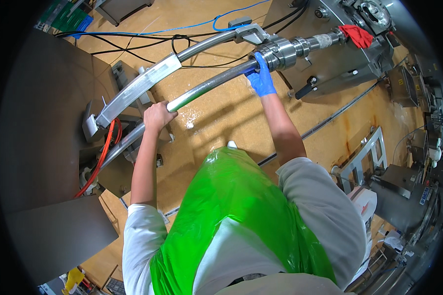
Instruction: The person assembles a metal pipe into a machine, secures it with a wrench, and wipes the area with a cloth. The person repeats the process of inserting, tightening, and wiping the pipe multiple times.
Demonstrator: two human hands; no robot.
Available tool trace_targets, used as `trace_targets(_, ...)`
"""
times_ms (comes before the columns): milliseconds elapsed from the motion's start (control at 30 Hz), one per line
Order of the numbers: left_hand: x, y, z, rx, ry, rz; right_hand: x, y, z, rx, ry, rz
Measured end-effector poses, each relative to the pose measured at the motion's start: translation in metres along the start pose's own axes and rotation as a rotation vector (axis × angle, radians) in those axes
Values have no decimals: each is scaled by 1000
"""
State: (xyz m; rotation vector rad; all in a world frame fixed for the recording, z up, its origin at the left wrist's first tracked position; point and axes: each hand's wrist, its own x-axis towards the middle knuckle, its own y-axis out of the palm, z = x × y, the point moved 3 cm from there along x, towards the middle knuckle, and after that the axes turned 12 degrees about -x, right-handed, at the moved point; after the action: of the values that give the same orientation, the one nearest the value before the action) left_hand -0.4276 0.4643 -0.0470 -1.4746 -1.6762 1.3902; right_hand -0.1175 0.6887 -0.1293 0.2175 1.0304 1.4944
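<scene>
A long shiny metal pipe (206, 87) slants from the lower left up to a thick steel coupling (276, 53) on a machine. My left hand (158, 117), bare, is closed round the pipe at its lower part. Nearer the coupling, my right hand (261, 77) in a blue glove grips the pipe's upper end, thumb on top and fingers partly hidden behind it. Beyond the coupling a narrower metal fitting (322, 41) leads to the machine, where a red cloth (357, 36) is wrapped or draped.
A flat metal guide rail (140, 88) runs above the pipe. The steel machine body (325, 69) stands at the upper right, a large steel cabinet (44, 118) at the left. Black and blue cables (182, 35) and an orange hose (101, 160) cross nearby. A metal frame (364, 157) lies right.
</scene>
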Motion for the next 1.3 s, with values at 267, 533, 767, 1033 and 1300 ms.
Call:
trace_targets(267, 0, -1, -1, -3, 22, 55, 13, -14, -23, 158, -198, 89)
trace_targets(533, -3, 2, -2, 18, -3, 35, 11, -38, -24, 211, -13, 193)
trace_targets(767, -10, 10, 7, 11, 19, 30, 9, -16, 10, -83, 85, 20)
trace_targets(1033, -7, 10, 5, -21, 47, -13, 13, -20, 4, -67, -98, 24)
trace_targets(1300, -7, 15, 7, -55, 83, -32, 18, -29, -19, 16, -251, 220)
